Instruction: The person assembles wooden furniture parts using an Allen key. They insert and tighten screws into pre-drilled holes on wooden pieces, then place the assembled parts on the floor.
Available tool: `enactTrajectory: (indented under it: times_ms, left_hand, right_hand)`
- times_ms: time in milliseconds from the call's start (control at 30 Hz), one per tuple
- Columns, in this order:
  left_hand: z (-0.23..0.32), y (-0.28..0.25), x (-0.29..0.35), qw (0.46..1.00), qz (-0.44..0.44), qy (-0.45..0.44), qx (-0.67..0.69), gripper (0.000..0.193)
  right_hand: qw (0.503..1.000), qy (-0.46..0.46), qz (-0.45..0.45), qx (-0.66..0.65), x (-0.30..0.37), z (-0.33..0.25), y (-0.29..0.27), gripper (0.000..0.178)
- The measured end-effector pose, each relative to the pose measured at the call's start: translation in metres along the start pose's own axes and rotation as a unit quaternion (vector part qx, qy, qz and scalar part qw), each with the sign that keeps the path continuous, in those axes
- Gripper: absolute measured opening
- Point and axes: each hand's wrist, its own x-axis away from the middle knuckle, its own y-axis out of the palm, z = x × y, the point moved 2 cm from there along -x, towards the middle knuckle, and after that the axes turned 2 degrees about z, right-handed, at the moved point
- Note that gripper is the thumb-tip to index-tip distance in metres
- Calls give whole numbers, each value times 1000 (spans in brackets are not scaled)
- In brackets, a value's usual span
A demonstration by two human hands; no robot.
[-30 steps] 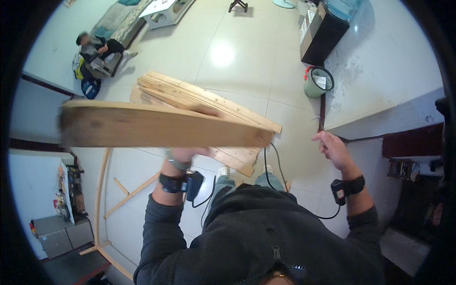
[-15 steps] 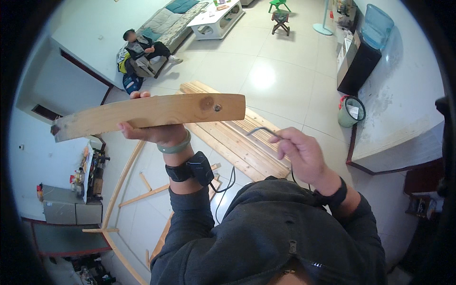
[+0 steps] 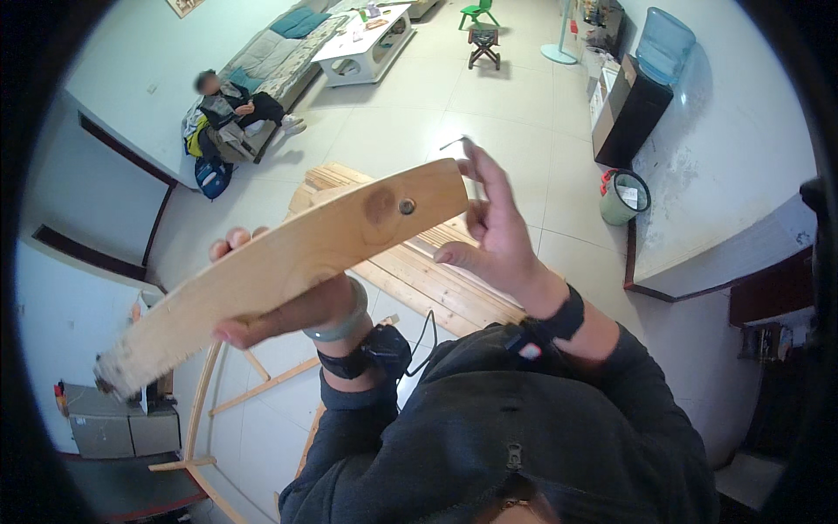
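Observation:
My left hand is closed around a wooden board, fingers over the far edge and thumb along the near edge. The board slants up from lower left to upper right, and its left end looks rough. Near its right end sit a dark knot and a hole with a round metal piece in it. My right hand is at that end, index finger extended behind it. A thin bent metal rod, like a hex key, sticks out by the index fingertip; most of it is hidden by the fingers and board.
Long wooden planks lie stacked on the tiled floor beneath my hands. Wooden frame pieces lie at lower left. A person sits by the sofa. A waste bin and a water dispenser stand at right.
The board's right end has tipped upward and its left end has dropped. My right hand has moved up and left to the board's end, bringing the hex key behind it.

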Motion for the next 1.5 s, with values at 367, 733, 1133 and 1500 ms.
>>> enactTrajectory:
  times_ms: [367,733,1133,1500]
  left_hand:
    - [61,-100,16,780,-390,-389,-298,70]
    - [260,-46,27,725,-354,-186,-561,32]
    - [-12,-266,22,369,-492,-383,-689,32]
    - [-13,-224,162,446,-338,-823,-96,92]
  right_hand:
    - [934,-26,-198,-296,-77,25,45,83]
    - [908,-52,-355,-218,-51,41,2,81]
    - [842,24,-532,-90,72,38,-54,58]
    - [842,59,-536,6,54,24,-50,55]
